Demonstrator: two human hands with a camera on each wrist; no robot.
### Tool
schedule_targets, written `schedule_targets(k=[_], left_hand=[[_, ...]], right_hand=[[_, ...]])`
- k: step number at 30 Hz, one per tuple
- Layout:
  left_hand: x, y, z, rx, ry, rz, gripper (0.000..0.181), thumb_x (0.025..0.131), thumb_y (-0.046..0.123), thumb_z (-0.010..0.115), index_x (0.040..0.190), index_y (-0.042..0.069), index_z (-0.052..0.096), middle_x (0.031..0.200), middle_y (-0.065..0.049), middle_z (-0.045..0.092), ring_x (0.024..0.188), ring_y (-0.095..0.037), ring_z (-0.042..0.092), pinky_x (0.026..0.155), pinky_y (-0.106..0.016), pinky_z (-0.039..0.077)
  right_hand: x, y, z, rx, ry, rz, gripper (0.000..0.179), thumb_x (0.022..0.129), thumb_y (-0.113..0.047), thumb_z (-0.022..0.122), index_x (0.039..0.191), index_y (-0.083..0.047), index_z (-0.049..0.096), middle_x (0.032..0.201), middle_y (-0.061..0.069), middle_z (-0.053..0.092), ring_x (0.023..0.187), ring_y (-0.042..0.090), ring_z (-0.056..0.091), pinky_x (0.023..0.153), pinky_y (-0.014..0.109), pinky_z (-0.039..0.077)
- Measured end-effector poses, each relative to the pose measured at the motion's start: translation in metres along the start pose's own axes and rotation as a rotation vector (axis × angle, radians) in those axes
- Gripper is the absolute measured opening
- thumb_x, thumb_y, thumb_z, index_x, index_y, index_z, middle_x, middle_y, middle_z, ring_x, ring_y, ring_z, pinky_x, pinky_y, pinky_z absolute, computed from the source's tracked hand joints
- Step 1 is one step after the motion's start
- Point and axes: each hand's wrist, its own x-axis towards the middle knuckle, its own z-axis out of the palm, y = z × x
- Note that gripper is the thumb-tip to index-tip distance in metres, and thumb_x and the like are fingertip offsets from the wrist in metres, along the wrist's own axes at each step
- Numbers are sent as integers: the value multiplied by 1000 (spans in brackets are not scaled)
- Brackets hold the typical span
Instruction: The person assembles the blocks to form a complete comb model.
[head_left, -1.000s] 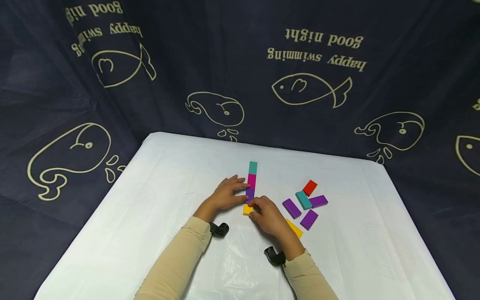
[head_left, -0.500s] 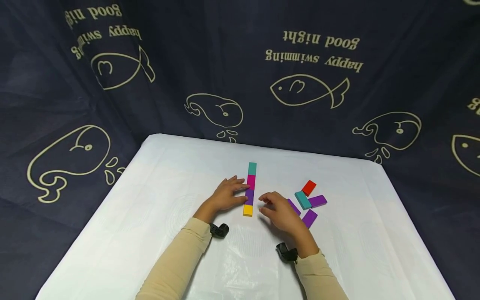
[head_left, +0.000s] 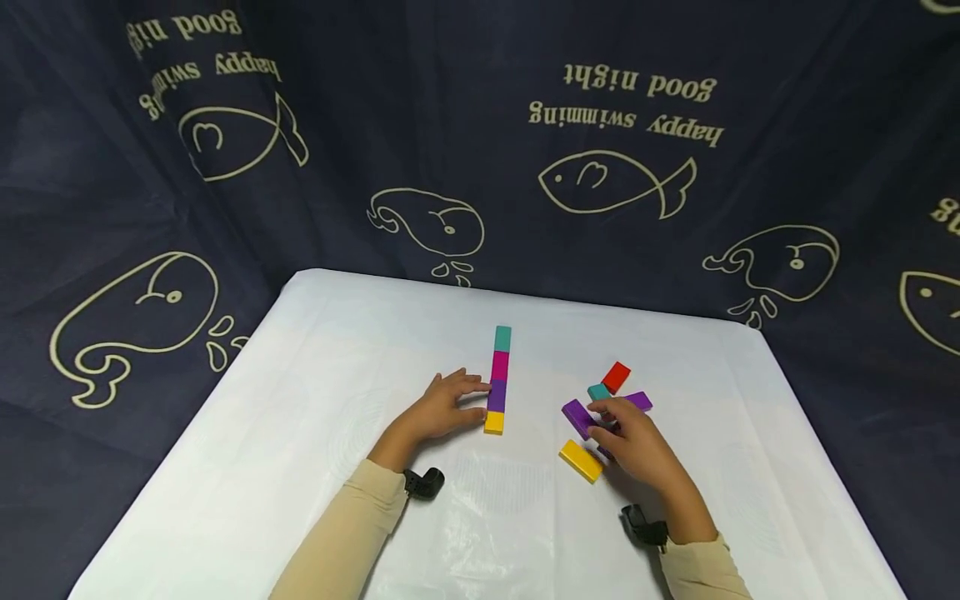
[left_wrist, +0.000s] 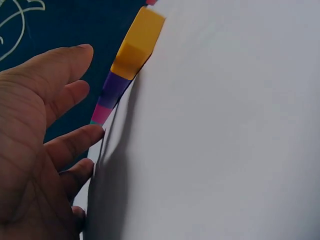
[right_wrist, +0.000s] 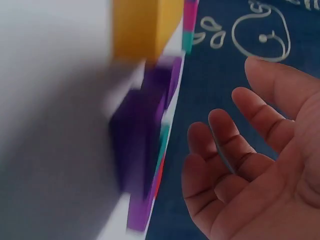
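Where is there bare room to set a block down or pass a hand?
Bare white table shows between the block row and the loose blocks, left of the left hand, and right of the red block. It is crowded around the right hand, amid the loose blocks, and where the left hand borders the row.

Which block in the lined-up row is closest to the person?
The yellow block at the near end; the purple block, pink block and teal block lie beyond it. The other yellow block lies apart, to the right.
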Motion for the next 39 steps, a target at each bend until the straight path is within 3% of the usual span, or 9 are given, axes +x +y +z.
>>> schedule_targets(k=[5, 10, 15, 25, 39], left_hand=[[-18, 13, 4, 13, 12, -22, 45, 92, 29, 69, 135, 15, 63, 144, -13, 52, 144, -39, 29, 112, -69, 5], [-26, 22, 14, 32, 70, -23, 44, 92, 29, 68, 133, 14, 64, 143, -16, 52, 143, -43, 29, 109, -73, 7], [-26, 23, 22, 44, 145, -18, 41, 92, 28, 67, 131, 13, 66, 141, -16, 54, 142, -42, 31, 110, -71, 8], [-26, 18, 29, 48, 223, 6, 42, 91, 26, 69, 130, 11, 66, 137, -16, 57, 140, -42, 35, 111, -69, 12], [-25, 17, 30, 88, 229, 11, 37, 90, 27, 69, 124, 13, 71, 136, -14, 58, 140, -41, 36, 110, -70, 14]], right_hand=[[-14, 17, -12, -48, 51, 36, 32, 93, -10, 68, 123, -1, 62, 118, 16, 60, 101, 30, 58, 88, 52, 51], [-19, 27, -17, -72, 52, 66, 35, 93, -12, 68, 126, -2, 61, 122, 18, 59, 106, 35, 59, 89, 56, 50], [-21, 33, -15, -72, 42, 89, 40, 93, -13, 69, 129, 0, 59, 125, 20, 57, 110, 38, 58, 93, 58, 48], [-22, 35, -10, -72, 23, 133, 47, 91, -15, 71, 132, 4, 56, 125, 25, 56, 113, 43, 56, 97, 60, 45], [-22, 38, -3, -111, -18, 165, 61, 86, -20, 78, 134, 9, 53, 130, 30, 53, 121, 47, 50, 103, 62, 38]])
